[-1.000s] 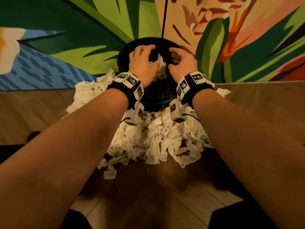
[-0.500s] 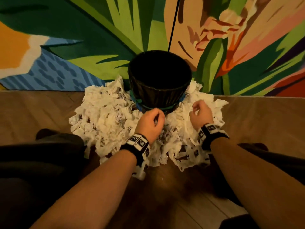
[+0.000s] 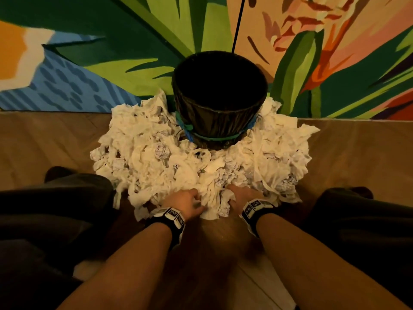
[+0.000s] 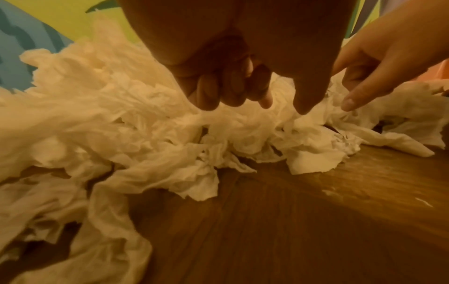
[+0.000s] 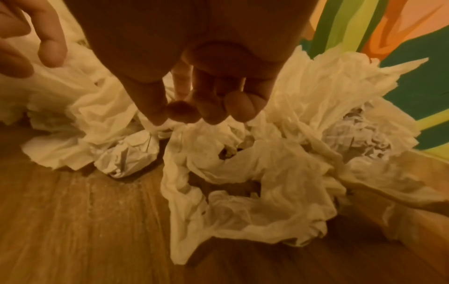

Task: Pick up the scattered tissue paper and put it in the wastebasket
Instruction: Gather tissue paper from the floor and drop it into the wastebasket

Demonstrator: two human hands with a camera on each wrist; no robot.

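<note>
Both forearms are bare, with no sleeves showing; each wrist carries a black band (image 3: 172, 222) set with white square tiles that bear black-and-white block markings, the one on the right wrist (image 3: 254, 210) of the same make; the left hand (image 3: 186, 203) and the right hand (image 3: 242, 195) are ungloved; the legs wear dark trousers (image 3: 55, 211), loose and creased at the knees.
</note>
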